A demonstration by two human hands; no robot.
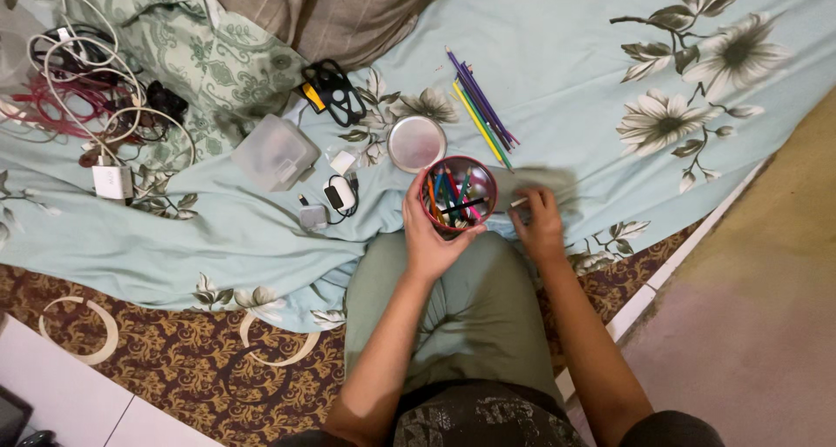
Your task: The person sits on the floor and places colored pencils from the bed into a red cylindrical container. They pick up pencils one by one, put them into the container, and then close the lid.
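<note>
My left hand (429, 229) grips a round red tin (459, 194) full of coloured pencils, held over my knee. My right hand (539, 220) rests on the light blue bedsheet (566, 81) just right of the tin, fingers closed on a thin pale stick-like item, likely a pencil, that points toward the tin. The tin's round silver lid (415, 143) lies on the sheet just above it. A loose bunch of coloured pencils (482, 109) lies beyond the tin, purple, green and yellow among them.
A clear plastic box (274, 152), a black-and-yellow strap item (331, 91), small chargers and earphones (340, 194) lie left of the tin. A tangle of white and red cables (83, 90) with a white adapter sits far left. Patterned mattress edge and tiled floor lie below and right.
</note>
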